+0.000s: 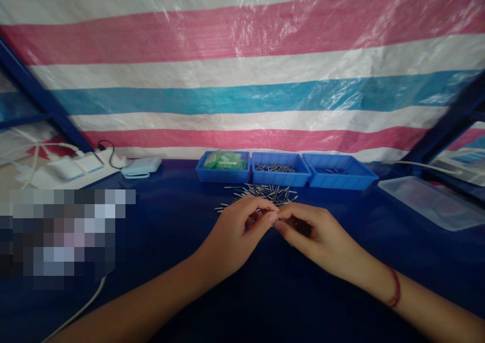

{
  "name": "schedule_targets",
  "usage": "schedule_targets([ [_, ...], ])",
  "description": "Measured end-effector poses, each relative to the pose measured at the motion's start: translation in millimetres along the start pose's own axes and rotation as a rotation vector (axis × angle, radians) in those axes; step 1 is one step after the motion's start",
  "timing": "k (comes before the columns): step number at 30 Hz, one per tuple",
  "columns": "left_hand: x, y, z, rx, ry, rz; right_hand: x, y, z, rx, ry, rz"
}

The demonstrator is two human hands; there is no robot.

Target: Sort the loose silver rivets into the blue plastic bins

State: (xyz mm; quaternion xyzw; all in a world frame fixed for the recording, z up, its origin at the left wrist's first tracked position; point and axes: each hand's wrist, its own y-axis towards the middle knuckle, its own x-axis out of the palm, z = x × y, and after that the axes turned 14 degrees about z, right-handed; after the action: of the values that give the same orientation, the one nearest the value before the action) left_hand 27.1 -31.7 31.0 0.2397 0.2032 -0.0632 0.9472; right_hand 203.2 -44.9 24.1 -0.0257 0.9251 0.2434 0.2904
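My left hand (237, 234) and my right hand (322, 237) meet at the fingertips in the middle of the view. Both are closed in a pinch, thumb against finger. Whatever sits between the fingertips is hidden or too small to name. Just beyond the hands lies a loose pile of thin metal pins (271, 194), silver and dark, on the dark blue table (242, 302). The fingers cover the near side of this pile. A reddish cord bracelet (396, 287) circles my right wrist.
Behind the pile stand three blue bins: one with green packets (224, 160), a middle bin (280, 179) with many pins, a right bin (343, 181) with a few. A clear plastic lid (435, 204) lies right. At left are a power strip (81, 174) and a light-blue device (142, 166).
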Motion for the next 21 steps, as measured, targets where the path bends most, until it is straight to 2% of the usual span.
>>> schedule_targets([
  [8,-1.2,2,1,-0.003,0.030,0.029,-4,1,3,-0.011,0.013,0.186],
  [10,-0.4,3,-1,-0.005,0.035,0.016,-6,0,-1,-0.069,-0.010,0.230],
  [12,0.6,3,-3,0.007,0.050,0.001,-9,0,-4,-0.156,-0.058,0.217],
  [14,0.4,2,-5,0.055,0.095,0.038,-15,2,-4,-0.247,-0.124,0.178],
  [16,-2.2,2,-6,0.132,0.174,0.070,-26,7,2,-0.303,-0.222,0.209],
  [18,-6.8,2,-6,0.219,0.289,0.003,-40,16,14,-0.296,-0.374,0.364],
  [21,-14.2,2,-3,0.299,0.510,-0.186,-64,28,39,-0.166,-0.677,0.653],
])
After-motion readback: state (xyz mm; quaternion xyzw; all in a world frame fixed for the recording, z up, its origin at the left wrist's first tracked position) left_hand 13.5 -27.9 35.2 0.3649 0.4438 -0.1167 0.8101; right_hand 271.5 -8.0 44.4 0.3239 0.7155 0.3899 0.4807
